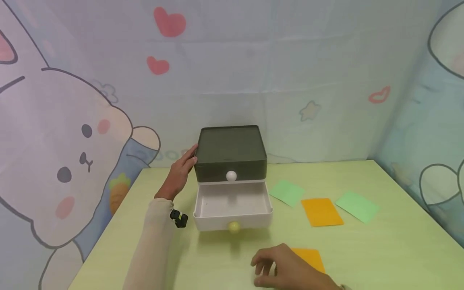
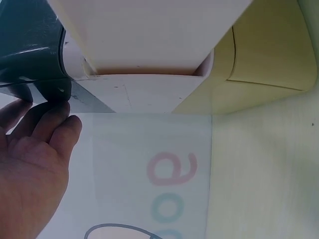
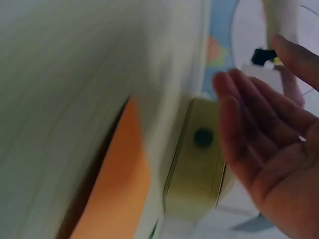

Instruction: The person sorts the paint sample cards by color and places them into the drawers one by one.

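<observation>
A small desktop drawer unit [image 1: 232, 145] with a dark green top stands near the back of the table. Its white drawer [image 1: 235, 221] is pulled out and looks bare inside, with a yellow knob [image 1: 234, 227] on its front. My left hand [image 1: 177, 174] rests against the unit's left side, fingers lying along the dark green tier in the left wrist view. Low over the front of the table, my right hand [image 1: 291, 268] holds nothing, its fingers loosely bent. It partly covers an orange paper sheet [image 1: 312, 257].
Right of the unit lie another orange sheet [image 1: 322, 212] and two green sheets [image 1: 288, 192]. The dark green tier has a white knob [image 1: 231, 176]. Below the white drawer sits a yellow drawer [image 3: 197, 164] with a dark knob. A printed cloth [image 1: 232, 60] hangs behind the table.
</observation>
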### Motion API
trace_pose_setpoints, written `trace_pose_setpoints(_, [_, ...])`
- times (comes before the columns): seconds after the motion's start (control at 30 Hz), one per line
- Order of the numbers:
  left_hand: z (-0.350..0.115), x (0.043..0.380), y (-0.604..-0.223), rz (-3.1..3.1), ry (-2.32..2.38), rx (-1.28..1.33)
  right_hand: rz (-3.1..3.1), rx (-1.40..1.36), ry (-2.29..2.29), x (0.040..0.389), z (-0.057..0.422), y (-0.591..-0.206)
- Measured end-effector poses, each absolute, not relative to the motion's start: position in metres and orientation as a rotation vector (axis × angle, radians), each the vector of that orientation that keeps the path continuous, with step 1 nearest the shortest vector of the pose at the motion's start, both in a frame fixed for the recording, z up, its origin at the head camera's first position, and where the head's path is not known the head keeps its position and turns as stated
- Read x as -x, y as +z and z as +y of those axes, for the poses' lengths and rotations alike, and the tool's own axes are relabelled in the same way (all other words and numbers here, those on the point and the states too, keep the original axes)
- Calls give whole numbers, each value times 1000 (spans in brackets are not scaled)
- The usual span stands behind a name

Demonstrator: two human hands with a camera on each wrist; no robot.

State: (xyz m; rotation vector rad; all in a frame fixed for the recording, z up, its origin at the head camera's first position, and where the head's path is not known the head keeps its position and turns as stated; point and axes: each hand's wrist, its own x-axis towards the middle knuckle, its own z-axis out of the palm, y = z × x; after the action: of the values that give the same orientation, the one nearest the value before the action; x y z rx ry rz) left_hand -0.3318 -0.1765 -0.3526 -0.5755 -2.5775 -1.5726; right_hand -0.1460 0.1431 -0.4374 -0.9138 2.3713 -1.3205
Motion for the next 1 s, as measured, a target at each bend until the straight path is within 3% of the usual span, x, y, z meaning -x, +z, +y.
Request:
trace_pose_setpoints(0.33, [-173,331,-352,-2561,-1612,576,3072,1105,-425,143,227,-463])
trace_pose_setpoints(0.8, [-175,332,-351,-2594,-1547,565,2929,1063,-357,142,240,-454])
trace_pose_setpoints(1.0, [-174,333,-352,-2615,-1496,540,2955,1189,-345,141,240,-452])
